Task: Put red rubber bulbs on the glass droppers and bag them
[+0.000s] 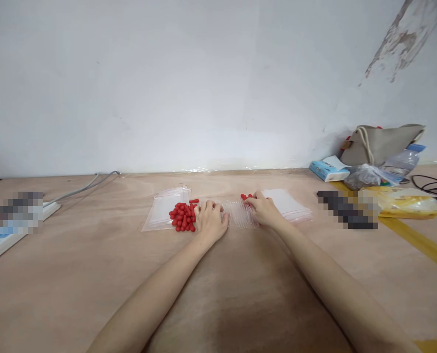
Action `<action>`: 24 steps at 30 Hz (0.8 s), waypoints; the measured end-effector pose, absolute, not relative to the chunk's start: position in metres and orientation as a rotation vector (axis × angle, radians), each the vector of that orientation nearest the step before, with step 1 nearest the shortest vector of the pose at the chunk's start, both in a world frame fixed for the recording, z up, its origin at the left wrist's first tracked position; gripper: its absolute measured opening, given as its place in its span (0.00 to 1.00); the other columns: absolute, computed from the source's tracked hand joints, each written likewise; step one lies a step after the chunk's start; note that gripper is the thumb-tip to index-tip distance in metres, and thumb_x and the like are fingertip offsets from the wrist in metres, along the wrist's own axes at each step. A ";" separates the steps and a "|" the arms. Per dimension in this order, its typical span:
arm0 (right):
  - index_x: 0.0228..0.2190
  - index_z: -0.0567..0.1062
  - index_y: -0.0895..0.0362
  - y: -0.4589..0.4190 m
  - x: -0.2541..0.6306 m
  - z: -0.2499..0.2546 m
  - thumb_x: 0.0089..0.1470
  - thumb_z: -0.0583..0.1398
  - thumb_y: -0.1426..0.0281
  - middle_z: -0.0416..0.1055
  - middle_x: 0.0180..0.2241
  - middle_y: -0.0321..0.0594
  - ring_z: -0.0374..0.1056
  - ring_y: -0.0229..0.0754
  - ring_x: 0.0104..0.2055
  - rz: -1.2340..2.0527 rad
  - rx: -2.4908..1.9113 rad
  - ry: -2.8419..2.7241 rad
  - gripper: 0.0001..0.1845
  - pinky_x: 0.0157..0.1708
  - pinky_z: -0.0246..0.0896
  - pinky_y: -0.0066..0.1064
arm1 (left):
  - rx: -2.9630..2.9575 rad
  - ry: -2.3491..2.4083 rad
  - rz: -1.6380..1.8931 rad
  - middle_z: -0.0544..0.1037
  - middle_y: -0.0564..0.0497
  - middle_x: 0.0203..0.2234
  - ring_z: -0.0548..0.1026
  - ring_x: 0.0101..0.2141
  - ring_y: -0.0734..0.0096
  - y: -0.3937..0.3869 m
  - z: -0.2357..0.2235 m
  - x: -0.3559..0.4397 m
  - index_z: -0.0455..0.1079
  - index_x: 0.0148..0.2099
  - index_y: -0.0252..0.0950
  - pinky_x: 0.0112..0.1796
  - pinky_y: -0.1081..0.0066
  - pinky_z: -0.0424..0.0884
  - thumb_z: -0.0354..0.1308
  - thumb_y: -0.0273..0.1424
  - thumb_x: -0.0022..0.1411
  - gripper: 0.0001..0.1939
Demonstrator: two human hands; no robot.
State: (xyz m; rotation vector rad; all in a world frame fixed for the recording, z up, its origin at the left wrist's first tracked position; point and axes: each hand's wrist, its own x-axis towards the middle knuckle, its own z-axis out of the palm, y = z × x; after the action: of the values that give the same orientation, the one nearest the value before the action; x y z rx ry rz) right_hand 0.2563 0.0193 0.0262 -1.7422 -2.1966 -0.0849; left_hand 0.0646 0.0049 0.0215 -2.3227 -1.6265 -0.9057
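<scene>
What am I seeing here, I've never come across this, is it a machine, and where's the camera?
There's no machine: these are a person's bare hands, seen from a camera on their head looking forward and down. On the wooden surface, the left hand is beside a pile of red pieces; the right hand is at a row of thin clear pieces, with a few red pieces nearby. Flat plastic bags lie on both sides. Whether either hand grips anything is unclear.

No readable text; lettering on blue packet [326, 171] illegible.
</scene>
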 end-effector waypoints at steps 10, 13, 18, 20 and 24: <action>0.43 0.70 0.51 0.011 0.264 0.033 0.52 0.47 0.75 0.63 0.39 0.44 0.62 0.42 0.37 -0.106 -1.814 -2.191 0.20 0.33 0.48 0.31 | -2.201 -2.030 -0.704 0.68 0.37 0.37 0.61 0.43 0.49 0.033 0.026 0.107 0.70 0.33 0.32 0.41 0.55 0.52 0.52 0.37 0.51 0.13; 0.44 0.70 0.47 0.010 0.259 0.032 0.51 0.48 0.76 0.62 0.40 0.44 0.61 0.42 0.38 -0.147 -1.784 -2.272 0.22 0.36 0.46 0.33 | -2.173 -2.081 -0.683 0.68 0.36 0.36 0.62 0.42 0.47 0.036 0.027 0.109 0.70 0.32 0.31 0.40 0.54 0.53 0.53 0.37 0.49 0.14; 0.43 0.70 0.54 0.008 0.251 0.030 0.50 0.48 0.76 0.63 0.40 0.47 0.60 0.44 0.39 -0.203 -1.797 -2.291 0.20 0.37 0.46 0.36 | -2.178 -2.146 -0.670 0.69 0.34 0.36 0.63 0.41 0.45 0.038 0.030 0.109 0.70 0.31 0.30 0.39 0.54 0.53 0.54 0.36 0.48 0.13; 0.42 0.70 0.57 0.008 0.250 0.029 0.52 0.48 0.75 0.64 0.40 0.49 0.60 0.45 0.39 -0.212 -1.808 -2.281 0.17 0.38 0.46 0.37 | -2.201 -2.144 -0.688 0.69 0.33 0.36 0.62 0.42 0.44 0.038 0.032 0.107 0.70 0.30 0.30 0.39 0.53 0.53 0.54 0.37 0.49 0.13; 0.40 0.70 0.59 0.011 0.251 0.028 0.55 0.46 0.73 0.64 0.37 0.49 0.60 0.45 0.38 -0.164 -1.752 -2.197 0.16 0.38 0.50 0.38 | -2.321 -2.076 -0.743 0.70 0.36 0.36 0.64 0.42 0.45 0.029 0.046 0.096 0.68 0.28 0.33 0.38 0.55 0.56 0.50 0.35 0.54 0.12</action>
State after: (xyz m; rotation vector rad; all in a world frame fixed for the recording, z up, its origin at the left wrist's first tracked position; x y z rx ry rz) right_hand 0.2514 0.0106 0.0278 -1.7521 -2.1973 -0.1636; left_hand 0.0962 0.0295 0.0462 -2.3212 -2.0757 -0.7434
